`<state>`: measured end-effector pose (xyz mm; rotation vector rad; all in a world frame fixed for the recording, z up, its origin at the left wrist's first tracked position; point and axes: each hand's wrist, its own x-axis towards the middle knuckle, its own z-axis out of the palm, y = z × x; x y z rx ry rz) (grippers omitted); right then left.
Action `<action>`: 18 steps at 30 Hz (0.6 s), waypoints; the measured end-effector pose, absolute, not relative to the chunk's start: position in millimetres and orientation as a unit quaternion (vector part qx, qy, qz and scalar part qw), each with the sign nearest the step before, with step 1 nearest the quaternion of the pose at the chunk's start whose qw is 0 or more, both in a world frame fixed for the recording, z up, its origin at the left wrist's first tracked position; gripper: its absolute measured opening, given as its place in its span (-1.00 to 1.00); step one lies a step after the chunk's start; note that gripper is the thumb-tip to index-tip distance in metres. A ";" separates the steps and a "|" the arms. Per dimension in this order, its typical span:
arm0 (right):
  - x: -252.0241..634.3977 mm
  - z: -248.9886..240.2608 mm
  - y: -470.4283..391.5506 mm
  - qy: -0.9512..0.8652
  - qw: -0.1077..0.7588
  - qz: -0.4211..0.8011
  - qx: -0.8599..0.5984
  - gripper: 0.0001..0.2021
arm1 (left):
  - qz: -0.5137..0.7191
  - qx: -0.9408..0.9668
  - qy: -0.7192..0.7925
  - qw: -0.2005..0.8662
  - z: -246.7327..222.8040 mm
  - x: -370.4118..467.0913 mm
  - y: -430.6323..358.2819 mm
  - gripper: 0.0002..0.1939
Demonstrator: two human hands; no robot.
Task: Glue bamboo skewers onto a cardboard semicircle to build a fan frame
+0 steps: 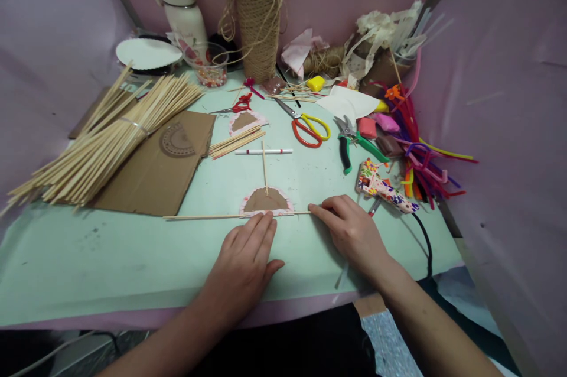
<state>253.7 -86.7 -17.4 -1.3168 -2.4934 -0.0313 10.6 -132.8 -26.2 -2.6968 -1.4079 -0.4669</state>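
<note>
A brown cardboard half-disc (259,201) with a pale pink scalloped border lies flat before me. Along its straight lower edge runs a long thin bamboo stick (199,218), sticking out to both sides. My left hand (243,253) lies with fingers stretched out, tips pressing on that edge. My right hand (352,232) has its fingers curled and pinches the stick's right end at the fingertips. A shorter stick (264,165) points away from the half-disc's middle, crossing a white pen (284,151).
A bamboo stick bundle (128,129) rests on cardboard (163,188) at left. Scissors (306,132), pruning shears (343,152), a flowered glue gun (385,187) with a cord and pipe cleaners (410,123) lie right. A twine roll (259,28) and bottle (183,19) stand behind.
</note>
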 end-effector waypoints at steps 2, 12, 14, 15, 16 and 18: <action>254.0 -15.9 -87.4 -0.873 0.151 -0.019 -0.464 -0.71 | -0.152 -0.876 -0.457 0.032 -26.5 10.6 -132.7 -0.49; 243.8 -17.5 -84.4 -0.902 0.158 0.018 -0.401 -0.75 | -0.157 -0.875 -0.458 0.015 -26.9 10.4 -133.1 -0.50; 243.4 -16.6 -79.4 -0.911 0.156 0.027 -0.381 -0.73 | -0.155 -0.875 -0.459 0.013 -26.8 10.4 -133.1 -0.50; 243.7 -15.4 -76.8 -0.915 0.157 0.029 -0.369 -0.72 | -0.155 -0.875 -0.459 0.014 -26.6 10.4 -133.0 -0.50; 244.3 -13.8 -74.4 -0.920 0.158 0.029 -0.357 -0.71 | -0.155 -0.875 -0.458 0.015 -26.3 10.6 -132.9 -0.50; 245.9 -10.1 -70.2 -0.929 0.159 0.033 -0.333 -0.71 | -0.157 -0.875 -0.457 0.018 -25.3 10.9 -132.7 -0.51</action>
